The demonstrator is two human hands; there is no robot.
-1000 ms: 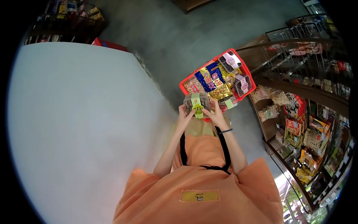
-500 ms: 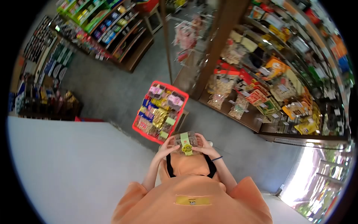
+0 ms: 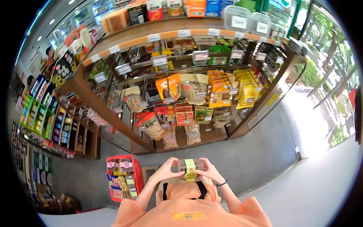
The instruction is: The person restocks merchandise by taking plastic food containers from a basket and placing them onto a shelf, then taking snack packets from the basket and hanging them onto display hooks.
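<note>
Between my hands is a clear plastic box (image 3: 190, 164) of dark contents, with a pale green label band and a round yellow-green sticker. My left hand (image 3: 168, 170) grips its left side and my right hand (image 3: 208, 169) its right side, thumbs on the near face. A dark band circles my right wrist. To the left of my left arm stands a red basket (image 3: 139, 174) filled with packaged snacks, among them boxes with pink labels, blue and gold bags and packs with green labels.
Ahead stands a wooden shelf unit (image 3: 189, 143) with hanging and standing snack bags (image 3: 169, 87), price tags and tubs (image 3: 237, 19) on top. More shelves (image 3: 38, 118) are at the left. Bright glass and trees are at the right. A pale surface (image 3: 261, 200) lies at the lower right.
The view has swung up and to the right, bringing the shelf unit to the front and the basket to the lower left. Both hands still hold the box.
</note>
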